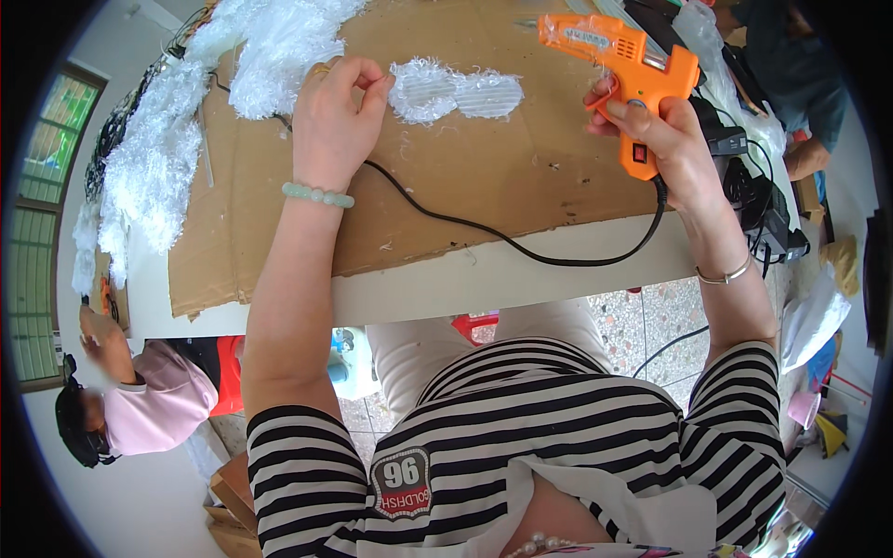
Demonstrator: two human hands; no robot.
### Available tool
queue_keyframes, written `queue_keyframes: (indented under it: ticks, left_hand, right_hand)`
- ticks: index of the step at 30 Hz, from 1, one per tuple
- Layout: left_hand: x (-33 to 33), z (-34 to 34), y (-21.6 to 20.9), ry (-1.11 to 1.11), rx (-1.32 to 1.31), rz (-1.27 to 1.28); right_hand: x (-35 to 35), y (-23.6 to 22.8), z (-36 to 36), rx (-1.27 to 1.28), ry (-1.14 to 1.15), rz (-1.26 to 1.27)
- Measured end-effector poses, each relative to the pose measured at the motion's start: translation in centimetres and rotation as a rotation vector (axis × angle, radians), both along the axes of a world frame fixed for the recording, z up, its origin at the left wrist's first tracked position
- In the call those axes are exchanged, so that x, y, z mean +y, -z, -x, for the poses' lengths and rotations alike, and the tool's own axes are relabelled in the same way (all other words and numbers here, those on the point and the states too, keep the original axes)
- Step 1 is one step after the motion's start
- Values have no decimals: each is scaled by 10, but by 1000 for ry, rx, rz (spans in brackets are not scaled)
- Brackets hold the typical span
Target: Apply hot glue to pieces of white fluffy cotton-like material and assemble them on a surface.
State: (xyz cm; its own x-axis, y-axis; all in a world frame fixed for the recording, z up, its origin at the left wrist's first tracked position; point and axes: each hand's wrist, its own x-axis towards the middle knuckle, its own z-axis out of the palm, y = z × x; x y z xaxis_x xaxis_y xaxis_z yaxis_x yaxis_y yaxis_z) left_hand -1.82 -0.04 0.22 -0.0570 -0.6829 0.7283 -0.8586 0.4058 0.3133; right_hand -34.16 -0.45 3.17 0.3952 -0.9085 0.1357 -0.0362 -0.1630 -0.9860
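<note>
Your right grip (672, 139) clasps the orange plastic glue gun (644, 79), right of the flat shaggy-edged white piece (428, 97) lying on the brown cardboard sheet (507, 177); your left grip (337, 116) is at that piece's left end, whether pinching it I cannot tell.

Held in the right hand (677, 141), nozzle pointing left: orange glue gun (651, 84). Flat on cardboard (465, 177), at left fingertips (382, 84): white, fringed, two-lobed piece (456, 95).

- Between the left hand (337, 116) and the right hand (665, 139), there is passage above the cardboard (516, 172).
- Nearer the body, a black cord (558, 261) curves across.
- White tinsel (153, 172) obstructs the left side; black adapters (730, 140) the right.
</note>
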Motion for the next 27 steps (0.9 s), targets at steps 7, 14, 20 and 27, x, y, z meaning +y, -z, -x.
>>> queue_keyframes:
  ticks: [7, 14, 20, 27]
  left_hand:
    - [6, 11, 0, 219, -171, -53]
    - [6, 20, 0, 228, -265, -161]
    - [-1, 33, -12, 261, -163, -203]
    - [-23, 49, -4, 326, -341, -211]
  right_hand:
    - [2, 8, 10, 76, -57, -39]
    - [7, 6, 11, 120, -44, -54]
    - [12, 0, 18, 296, -41, -8]
    - [15, 3, 12, 321, -42, -45]
